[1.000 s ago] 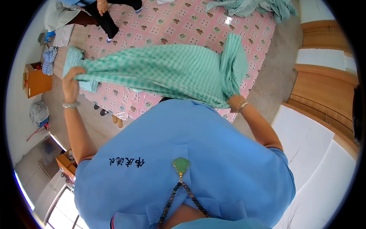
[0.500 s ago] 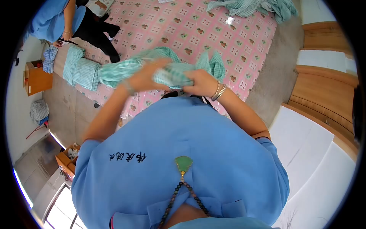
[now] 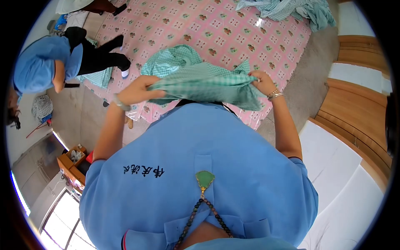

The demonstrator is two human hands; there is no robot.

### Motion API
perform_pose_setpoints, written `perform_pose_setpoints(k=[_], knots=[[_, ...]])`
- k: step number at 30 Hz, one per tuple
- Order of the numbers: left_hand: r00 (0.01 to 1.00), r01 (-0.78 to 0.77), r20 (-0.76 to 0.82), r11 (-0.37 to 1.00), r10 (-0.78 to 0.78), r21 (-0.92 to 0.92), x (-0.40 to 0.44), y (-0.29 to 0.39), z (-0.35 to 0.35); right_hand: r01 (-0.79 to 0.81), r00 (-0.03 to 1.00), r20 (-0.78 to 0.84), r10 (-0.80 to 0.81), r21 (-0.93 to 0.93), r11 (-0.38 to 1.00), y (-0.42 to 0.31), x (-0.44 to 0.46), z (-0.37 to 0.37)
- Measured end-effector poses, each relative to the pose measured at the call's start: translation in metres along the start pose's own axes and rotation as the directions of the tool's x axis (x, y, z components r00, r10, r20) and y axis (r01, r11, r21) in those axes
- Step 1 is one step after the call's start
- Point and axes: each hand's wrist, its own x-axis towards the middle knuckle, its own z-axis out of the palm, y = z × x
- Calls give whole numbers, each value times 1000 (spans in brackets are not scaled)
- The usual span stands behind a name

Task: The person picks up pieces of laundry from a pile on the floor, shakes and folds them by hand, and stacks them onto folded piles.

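A green-and-white checked cloth (image 3: 204, 81) stretches between my two hands in front of my waist, its lower edge hanging loose. My left hand (image 3: 139, 89) is closed on the cloth's left end, thumb on top. At the right end, my right hand (image 3: 263, 83) pinches a corner between thumb and fingers. More of the same checked fabric (image 3: 175, 54) lies crumpled just beyond, on the pink patterned sheet (image 3: 212, 31); I cannot tell whether it is part of the piece I hold.
A co-worker in a blue shirt (image 3: 41, 62) bends over at the left, partly covering a folded green checked bundle (image 3: 100, 78). Another heap of green checked cloth (image 3: 287, 10) lies at the far right. Wooden furniture (image 3: 354, 104) stands along the right; a wooden drawer unit (image 3: 71, 162) is lower left.
My hands have moved apart, spreading the cloth that was bunched between them. The co-worker at the left has shifted lower in view, now hiding much of the folded bundles.
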Motion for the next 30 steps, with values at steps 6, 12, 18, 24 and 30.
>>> perform_pose_setpoints(k=[6,12,18,24,30], knots=[[982,-172,-29,953,185,250,34,10,43,118,992,-75,-104,232,966,-159,41,-10],[992,-125,-29,985,122,-118,76,-20,98,212,964,197,-178,-162,964,-162,46,-17],[968,-222,-168,950,187,-219,61,-5,80,-160,979,195,63,534,830,-78,48,-36],[987,76,-85,865,-136,-496,53,-17,58,-243,934,67,352,839,487,-75,55,-26],[799,-268,-512,949,315,167,71,7,73,-54,988,-81,135,632,773,-141,69,-20]])
